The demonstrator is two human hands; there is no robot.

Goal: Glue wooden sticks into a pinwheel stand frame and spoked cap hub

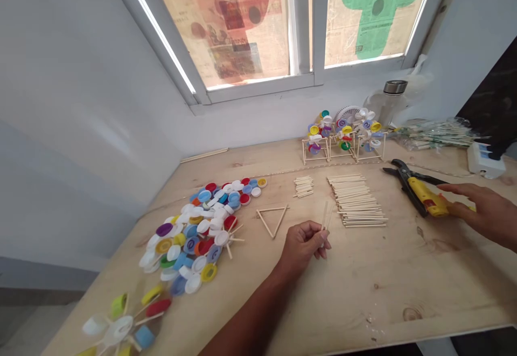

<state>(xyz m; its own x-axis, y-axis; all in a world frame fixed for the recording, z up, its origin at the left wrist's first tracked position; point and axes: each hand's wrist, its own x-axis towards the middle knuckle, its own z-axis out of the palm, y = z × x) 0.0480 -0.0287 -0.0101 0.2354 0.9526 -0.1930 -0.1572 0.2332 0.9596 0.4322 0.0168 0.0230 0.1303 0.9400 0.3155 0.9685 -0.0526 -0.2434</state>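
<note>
From here I have the left hand [301, 245] over the middle of the table [363, 297], its fingers [317, 232] clenched on what look like two sticks [325, 217], held upright at their lower ends with the tops clear, as if to show or compare them. The right hand [488, 211] is at the right edge, fingers extended and released, reaching the yellow grip of the pliers [428, 197]. I can't tell whether they are pressing on it.

Between the hands lies the long stack [357, 200] of sticks, squared up, probably to keep them ready to pick from. A short stack [302, 186] sits to its left, and three more sticks form a triangle [272, 220] nearer the left hand.

At the back stand three stick frames [343, 148], each carrying a wheel of bottle caps. One loose wheel [117, 329] lies at the near left corner. The heap of caps [194, 232] is too dense for me to count.
</note>
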